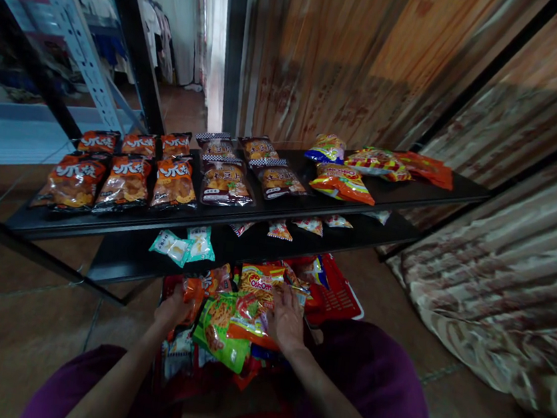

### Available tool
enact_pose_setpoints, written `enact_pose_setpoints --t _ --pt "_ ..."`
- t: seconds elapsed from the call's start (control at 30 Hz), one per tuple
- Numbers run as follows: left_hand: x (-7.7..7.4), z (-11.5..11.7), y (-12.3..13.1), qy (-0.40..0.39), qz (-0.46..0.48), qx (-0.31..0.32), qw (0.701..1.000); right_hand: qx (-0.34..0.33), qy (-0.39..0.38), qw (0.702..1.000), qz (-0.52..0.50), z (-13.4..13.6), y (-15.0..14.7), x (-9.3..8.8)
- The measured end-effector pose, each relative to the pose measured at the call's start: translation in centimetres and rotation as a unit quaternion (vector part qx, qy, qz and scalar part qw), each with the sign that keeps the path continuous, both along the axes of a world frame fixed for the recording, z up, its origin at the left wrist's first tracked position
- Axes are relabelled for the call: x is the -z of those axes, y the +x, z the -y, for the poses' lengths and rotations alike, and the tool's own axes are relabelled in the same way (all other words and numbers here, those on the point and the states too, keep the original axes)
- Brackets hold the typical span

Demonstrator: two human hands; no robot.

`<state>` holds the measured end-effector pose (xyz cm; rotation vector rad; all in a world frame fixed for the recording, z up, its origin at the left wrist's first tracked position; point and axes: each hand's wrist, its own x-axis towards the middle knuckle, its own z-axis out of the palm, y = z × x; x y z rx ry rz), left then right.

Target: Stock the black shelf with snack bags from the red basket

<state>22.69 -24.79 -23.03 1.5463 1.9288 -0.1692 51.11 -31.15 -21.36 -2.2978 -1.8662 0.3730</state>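
A red basket [343,297] filled with snack bags sits between my knees, below the shelf. My left hand [172,310] is at its left side, closed on the edge of an orange snack bag [194,293]; its fingertips are partly hidden. My right hand [288,319] lies with fingers stretched over the right side of an orange-and-yellow snack bag [256,280]. Between the hands, a green snack bag [222,330] lies tilted on top of the pile. Silvery-blue packets [179,352] show beneath, near my left wrist.
A black shelf [278,210] spans the view ahead. Its upper board carries orange-black bags [126,178], brown bags [226,179] and colourful bags [342,181]. Teal packets [199,243] and small triangular packets [280,229] lie on the lower board. A patterned curtain [494,260] hangs at right.
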Motion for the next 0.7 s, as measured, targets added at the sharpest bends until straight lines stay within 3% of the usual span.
enact_pose_setpoints --t 0.17,0.47,0.6,0.7 --pt "0.7 -0.5 0.3 0.004 0.011 0.025 1.0 -0.07 -0.09 0.993 -0.005 0.0 -0.8 0.2" --pt "1.4 -0.9 0.7 0.045 0.015 0.097 0.994 -0.094 -0.099 0.991 -0.014 -0.7 -0.6 0.4" --pt "2.1 -1.1 0.5 0.006 0.037 0.083 0.996 -0.103 -0.086 0.99 -0.052 -1.7 -1.9 0.0" --pt "2.4 -1.1 0.6 0.007 0.048 0.056 0.997 -0.074 -0.08 0.988 -0.112 -3.5 -3.5 -0.6"
